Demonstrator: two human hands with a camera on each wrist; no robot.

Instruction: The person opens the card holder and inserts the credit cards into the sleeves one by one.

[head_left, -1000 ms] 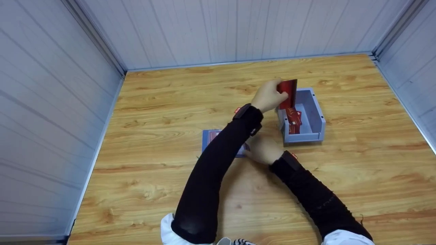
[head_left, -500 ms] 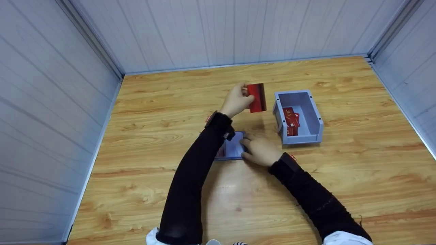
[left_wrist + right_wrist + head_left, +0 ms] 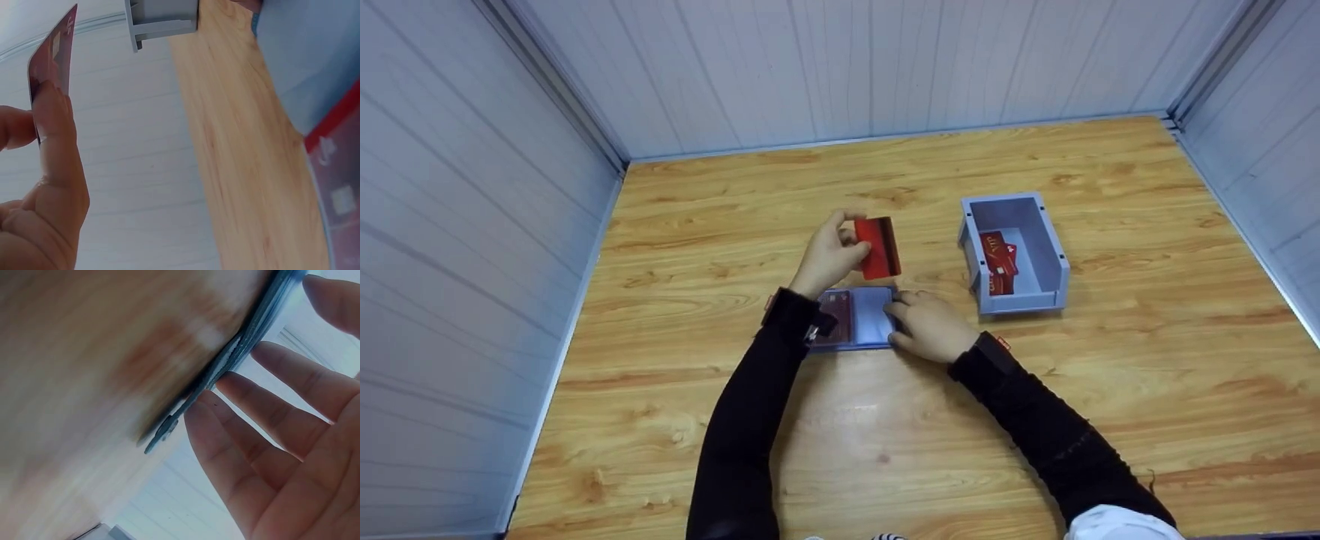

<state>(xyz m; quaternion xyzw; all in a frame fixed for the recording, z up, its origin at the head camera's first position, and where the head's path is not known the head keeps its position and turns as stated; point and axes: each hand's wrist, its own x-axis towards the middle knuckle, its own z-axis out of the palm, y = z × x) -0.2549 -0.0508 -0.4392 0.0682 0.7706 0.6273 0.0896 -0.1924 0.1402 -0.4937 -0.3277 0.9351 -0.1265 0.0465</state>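
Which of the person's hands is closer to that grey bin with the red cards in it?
Right. The right hand rests on the blue card holder, just left of the grey bin; the left hand, holding a red card, is farther left.

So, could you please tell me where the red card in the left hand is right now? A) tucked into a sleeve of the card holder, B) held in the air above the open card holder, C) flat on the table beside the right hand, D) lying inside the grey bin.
B: the left hand pinches the red card in the air above the open card holder, away from the grey bin.
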